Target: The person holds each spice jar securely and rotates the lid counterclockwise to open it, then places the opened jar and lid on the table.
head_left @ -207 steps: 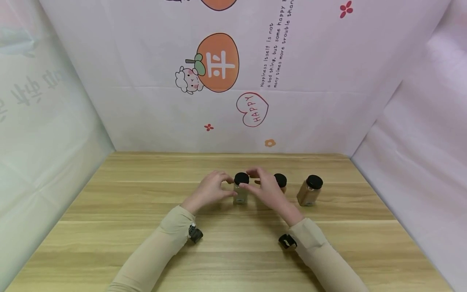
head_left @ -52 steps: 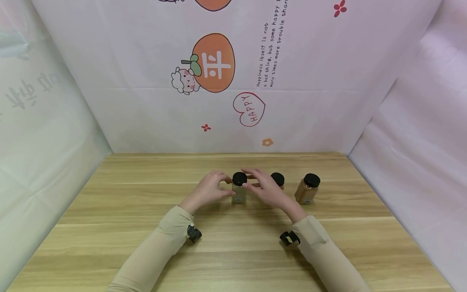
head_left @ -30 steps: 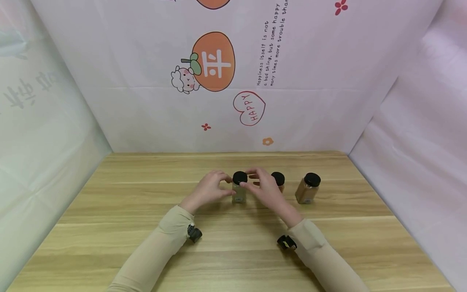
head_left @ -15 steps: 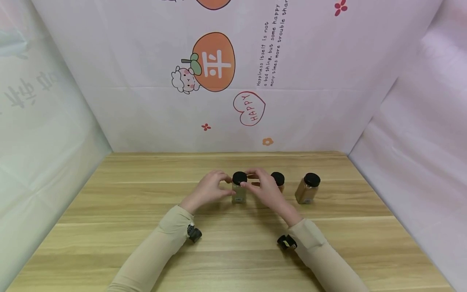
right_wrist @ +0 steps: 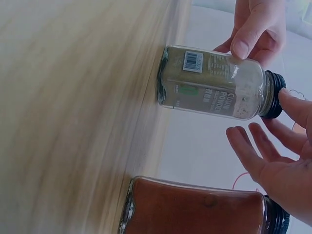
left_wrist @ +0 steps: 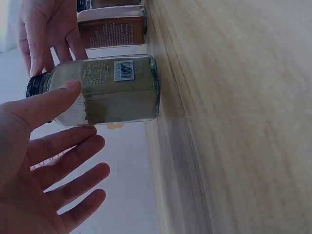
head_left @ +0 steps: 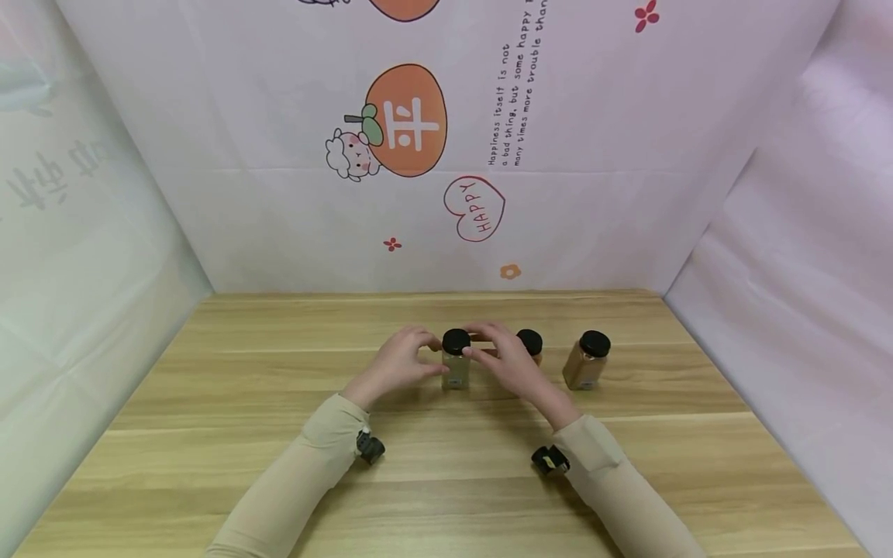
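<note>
The cumin powder jar [head_left: 456, 366] stands upright near the middle of the wooden table [head_left: 209, 434], the leftmost of three jars in a row. At its 3 o'clock, just beside it, stands a red spice jar [right_wrist: 195, 207], half hidden in the head view behind the right hand [head_left: 512, 364]; further toward 3 o'clock, apart from both, stands a tan spice jar [head_left: 584, 361]. Bare tabletop runs from the jar toward 9 o'clock as far as the left wall, and toward 6 o'clock down to the sleeves; the back wall lies at 12 o'clock, with a strip of bare wood between.

The jar is clear glass with squared sides, filled with dull green-grey powder, with a barcode label on one face and a black screw lid [head_left: 456, 341].

The left hand [head_left: 399, 363] holds the jar's body, thumb [left_wrist: 51, 100] pressed on the glass below the lid, its other fingers spread loosely. The right hand grasps the lid, thumb [right_wrist: 295, 108] on its rim; the grip of its far fingers is probably light, though they are partly hidden.
</note>
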A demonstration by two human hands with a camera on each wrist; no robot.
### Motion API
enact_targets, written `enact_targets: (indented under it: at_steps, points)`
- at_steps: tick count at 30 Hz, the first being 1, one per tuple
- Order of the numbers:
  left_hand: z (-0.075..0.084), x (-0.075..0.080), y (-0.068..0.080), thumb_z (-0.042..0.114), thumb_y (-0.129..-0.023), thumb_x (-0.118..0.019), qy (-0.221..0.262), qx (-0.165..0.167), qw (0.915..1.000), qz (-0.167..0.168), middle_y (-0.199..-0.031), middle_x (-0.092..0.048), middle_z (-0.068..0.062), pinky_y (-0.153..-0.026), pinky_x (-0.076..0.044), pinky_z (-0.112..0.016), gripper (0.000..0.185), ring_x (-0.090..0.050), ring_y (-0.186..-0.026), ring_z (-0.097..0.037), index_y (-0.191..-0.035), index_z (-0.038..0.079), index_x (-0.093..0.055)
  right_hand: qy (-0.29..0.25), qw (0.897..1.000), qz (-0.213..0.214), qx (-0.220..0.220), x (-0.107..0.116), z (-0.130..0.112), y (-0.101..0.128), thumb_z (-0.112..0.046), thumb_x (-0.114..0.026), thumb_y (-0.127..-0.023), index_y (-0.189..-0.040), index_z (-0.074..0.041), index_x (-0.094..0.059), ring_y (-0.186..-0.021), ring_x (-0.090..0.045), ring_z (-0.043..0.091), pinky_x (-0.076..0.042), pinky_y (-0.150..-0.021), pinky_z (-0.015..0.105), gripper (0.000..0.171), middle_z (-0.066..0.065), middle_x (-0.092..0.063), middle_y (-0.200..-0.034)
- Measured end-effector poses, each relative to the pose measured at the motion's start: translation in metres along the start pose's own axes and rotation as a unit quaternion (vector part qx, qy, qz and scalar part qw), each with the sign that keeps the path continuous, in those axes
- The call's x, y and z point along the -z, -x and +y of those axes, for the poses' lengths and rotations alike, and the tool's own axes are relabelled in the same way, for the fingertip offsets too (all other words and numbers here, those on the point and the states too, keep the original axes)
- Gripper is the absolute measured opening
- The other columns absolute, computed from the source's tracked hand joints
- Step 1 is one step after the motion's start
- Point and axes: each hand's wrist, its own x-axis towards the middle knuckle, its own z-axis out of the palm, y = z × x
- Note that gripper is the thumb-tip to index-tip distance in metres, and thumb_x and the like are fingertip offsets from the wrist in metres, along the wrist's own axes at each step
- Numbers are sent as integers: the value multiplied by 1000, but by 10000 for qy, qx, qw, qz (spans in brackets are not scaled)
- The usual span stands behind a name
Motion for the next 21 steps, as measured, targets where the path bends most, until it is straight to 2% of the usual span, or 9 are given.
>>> enact_targets:
  at_steps: [11, 21]
  points:
    - [-1, 0, 0, 37, -76, -79, 7, -3, 10000, 36, -102, -65, -2, -92, -46, -39, 41, -58, -103, -22, -104, 9, -69, 185, 9989, -406, 165, 3, 0, 0, -19, -50, -99, -139, -11, -47, -121, -51, 31, -51, -93, 41, 40, 16, -47, -133]
    - [0, -1, 0, 38, -76, -79, -3, 25, 10000, 18, -103, -66, -2, -93, -46, -39, 42, -58, -103, -22, -104, 8, -69, 317, 9981, -471, 247, 5, 0, 1, -19, -48, -100, -141, -11, -43, -122, -51, 31, -50, -93, 42, 42, 15, -46, -136]
